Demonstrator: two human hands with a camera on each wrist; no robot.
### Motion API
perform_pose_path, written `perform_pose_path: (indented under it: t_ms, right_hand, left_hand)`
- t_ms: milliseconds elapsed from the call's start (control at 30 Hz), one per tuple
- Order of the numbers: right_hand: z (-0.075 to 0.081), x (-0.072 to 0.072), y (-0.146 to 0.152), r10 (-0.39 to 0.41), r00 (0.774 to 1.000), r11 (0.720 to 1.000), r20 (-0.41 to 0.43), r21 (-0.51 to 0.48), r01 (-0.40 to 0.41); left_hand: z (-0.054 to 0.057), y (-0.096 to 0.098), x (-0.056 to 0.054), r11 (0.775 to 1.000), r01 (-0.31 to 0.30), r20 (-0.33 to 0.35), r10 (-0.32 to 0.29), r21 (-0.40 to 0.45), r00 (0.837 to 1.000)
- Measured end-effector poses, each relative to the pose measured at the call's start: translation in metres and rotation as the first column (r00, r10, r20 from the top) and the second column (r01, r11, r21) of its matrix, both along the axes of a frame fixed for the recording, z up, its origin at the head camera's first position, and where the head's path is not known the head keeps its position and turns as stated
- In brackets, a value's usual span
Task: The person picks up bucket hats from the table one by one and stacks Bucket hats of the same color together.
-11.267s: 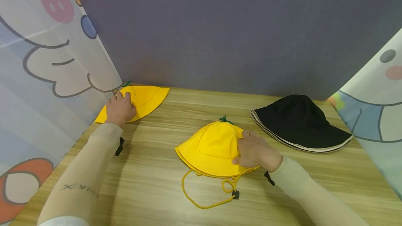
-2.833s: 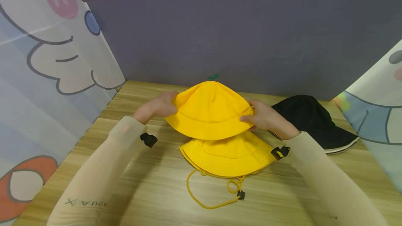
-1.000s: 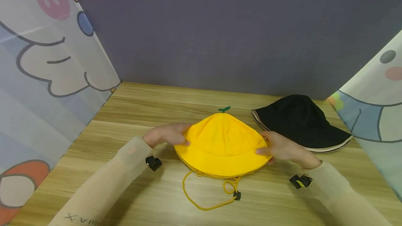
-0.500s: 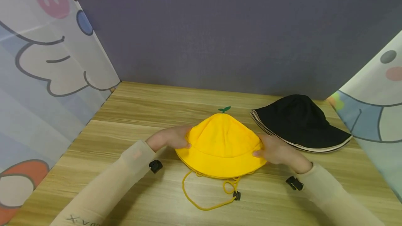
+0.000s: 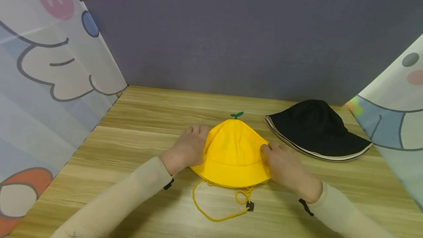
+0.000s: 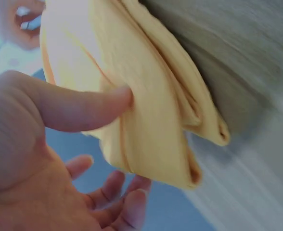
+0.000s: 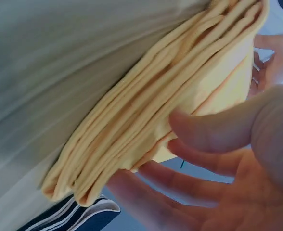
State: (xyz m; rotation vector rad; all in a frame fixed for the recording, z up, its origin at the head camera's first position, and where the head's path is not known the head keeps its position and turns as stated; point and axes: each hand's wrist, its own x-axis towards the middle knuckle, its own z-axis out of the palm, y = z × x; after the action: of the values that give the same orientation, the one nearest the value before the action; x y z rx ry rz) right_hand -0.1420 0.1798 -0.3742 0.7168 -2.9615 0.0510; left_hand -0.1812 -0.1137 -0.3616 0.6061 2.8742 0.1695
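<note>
In the head view a yellow bucket hat (image 5: 235,146) with a green sprout on top sits over another yellow hat on the table. Layered brim edges (image 7: 146,110) show in the right wrist view; most of the lower hat is hidden. My left hand (image 5: 187,149) lies along the hat's left side. Its thumb (image 6: 91,108) touches the cloth, the other fingers loosely bent beyond the brim. On the opposite side my right hand (image 5: 289,170) presses lightly with relaxed, spread fingers. A yellow chin cord (image 5: 211,219) with a black toggle (image 5: 250,206) trails in front.
Black bucket hats with pale edging, the top one (image 5: 314,129) showing, lie stacked at the right rear. A dark grey panel (image 5: 231,39) stands behind the wooden table (image 5: 132,127). Cartoon-printed sheets (image 5: 43,65) flank it on both sides.
The far-left yellow hat was lifted across and set over the middle one. Since half a second ago, both hands have loosened their grip on the brim and turned in against the hat's sides.
</note>
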Motion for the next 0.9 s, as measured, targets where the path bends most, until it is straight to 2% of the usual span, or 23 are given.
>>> perform_pose_path:
  t_ms: [67,133,233,333,467,533,700,900]
  right_hand:
    - [0.001,0.003,-0.002,0.011,1.0,1.0,-0.009,0.008,-0.011]
    - [0.002,0.003,-0.003,0.001,1.0,1.0,0.022,0.005,-0.001]
    - [0.007,0.002,-0.004,-0.012,0.995,1.0,0.097,0.005,0.011]
    - [0.01,0.001,-0.005,-0.029,0.986,1.0,0.166,0.003,0.029]
    - [0.011,0.0,-0.009,-0.063,0.976,0.998,0.209,0.014,0.061]
    - [0.01,0.0,-0.011,-0.08,0.973,0.997,0.218,0.024,0.077]
    - [0.006,0.001,-0.014,-0.106,0.969,0.994,0.221,0.043,0.099]
    - [0.005,-0.004,-0.016,-0.076,0.98,0.997,0.182,0.033,0.071]
  left_hand:
    - [-0.001,0.006,0.004,0.993,0.039,-0.075,-0.048,-0.112,0.996]
    - [-0.002,0.01,0.007,0.985,0.065,-0.11,-0.084,-0.162,0.99]
    - [-0.006,0.013,0.013,0.986,0.086,-0.109,-0.102,-0.143,0.989]
    - [-0.009,0.013,0.018,0.993,0.094,-0.074,-0.099,-0.07,0.992]
    - [-0.009,0.014,0.023,0.997,0.076,-0.002,-0.076,0.015,0.997]
    - [-0.01,0.015,0.024,0.997,0.068,0.011,-0.068,0.029,0.998]
    - [-0.014,0.019,0.028,0.997,0.063,-0.014,-0.063,-0.04,0.998]
    - [-0.016,0.022,0.03,0.988,0.054,-0.066,-0.064,-0.144,0.996]
